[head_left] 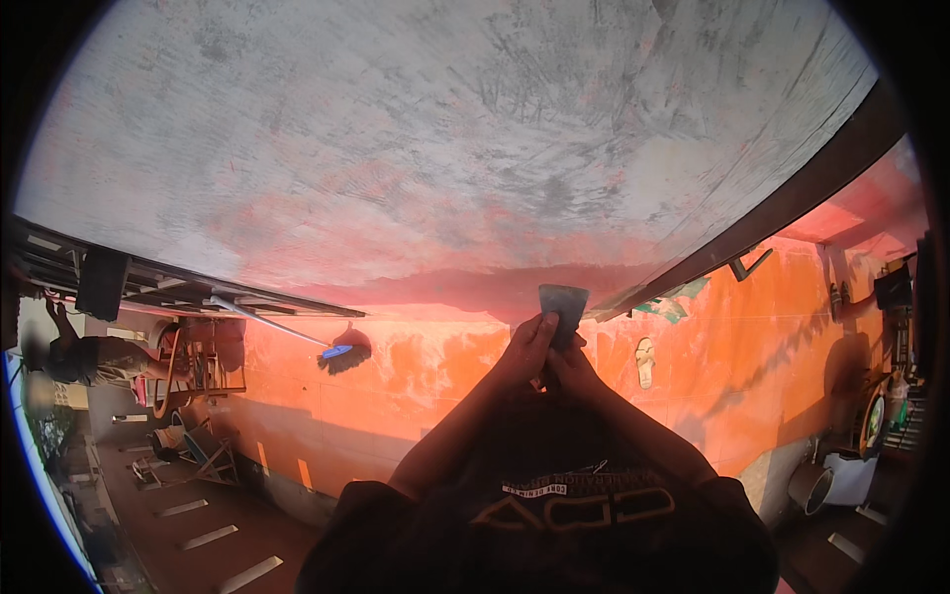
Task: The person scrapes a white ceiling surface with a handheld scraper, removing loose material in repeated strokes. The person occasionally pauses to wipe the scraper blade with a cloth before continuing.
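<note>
Both of my hands are together at the centre, in front of my dark shirt. My left hand [529, 347] grips a flat, dark grey putty knife blade [565, 304], with the thumb lying on its face. Close against it, my right hand [573, 370] is closed around the lower end, where the handle is hidden by the fingers. The wide edge of the blade points away from me, towards a wall [445, 148] with patchy grey and white coating over pink.
A broom [345, 356] with a blue head leans at the left. On the orange tiled floor [438, 364] lies a sandal [645, 364], near green scraps [672, 306]. Another person [96, 360] is at far left, beside chairs. A bucket [810, 488] stands at lower right.
</note>
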A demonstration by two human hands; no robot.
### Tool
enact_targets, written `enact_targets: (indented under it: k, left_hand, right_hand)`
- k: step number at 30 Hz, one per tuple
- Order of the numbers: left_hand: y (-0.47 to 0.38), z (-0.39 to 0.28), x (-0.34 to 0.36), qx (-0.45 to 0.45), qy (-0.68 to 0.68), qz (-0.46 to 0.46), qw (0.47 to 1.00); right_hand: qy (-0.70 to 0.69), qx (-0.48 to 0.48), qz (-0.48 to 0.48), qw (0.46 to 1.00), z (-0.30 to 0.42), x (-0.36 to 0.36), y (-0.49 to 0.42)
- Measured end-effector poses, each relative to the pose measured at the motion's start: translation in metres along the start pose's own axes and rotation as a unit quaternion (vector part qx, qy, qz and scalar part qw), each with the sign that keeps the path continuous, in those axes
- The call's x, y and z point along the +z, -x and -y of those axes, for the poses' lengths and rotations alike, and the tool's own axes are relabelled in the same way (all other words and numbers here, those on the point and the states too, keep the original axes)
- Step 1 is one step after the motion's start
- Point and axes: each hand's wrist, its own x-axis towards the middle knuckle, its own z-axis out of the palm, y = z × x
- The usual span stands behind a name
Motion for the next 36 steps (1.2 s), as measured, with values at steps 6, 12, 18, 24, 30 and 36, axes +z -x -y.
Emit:
enact_targets:
  k: [6,12,18,24,30,36]
  left_hand:
    - [-0.019,0.002,-0.018,0.036,-0.061,-0.001,0.997]
    - [-0.028,-0.005,-0.03,-0.001,-0.064,0.028,0.998]
    - [-0.033,0.003,-0.043,0.045,-0.067,0.039,0.996]
    - [-0.033,-0.01,-0.041,0.044,-0.085,0.065,0.993]
    - [-0.039,0.004,-0.047,0.063,-0.071,0.061,0.994]
    - [-0.035,-0.014,-0.054,0.071,-0.051,0.072,0.994]
  right_hand:
    - [-0.009,0.05,-0.101,0.994,-0.003,0.016,-0.017]
    - [-0.094,0.011,-0.157,0.983,-0.017,0.03,-0.034]
    - [-0.111,-0.005,-0.184,0.977,0.005,0.041,-0.042]
    - [-0.086,-0.003,-0.19,0.978,-0.022,0.036,-0.045]
    - [-0.041,0.018,-0.218,0.975,-0.02,0.036,-0.047]
    - [-0.052,0.025,-0.187,0.981,-0.008,0.042,-0.049]
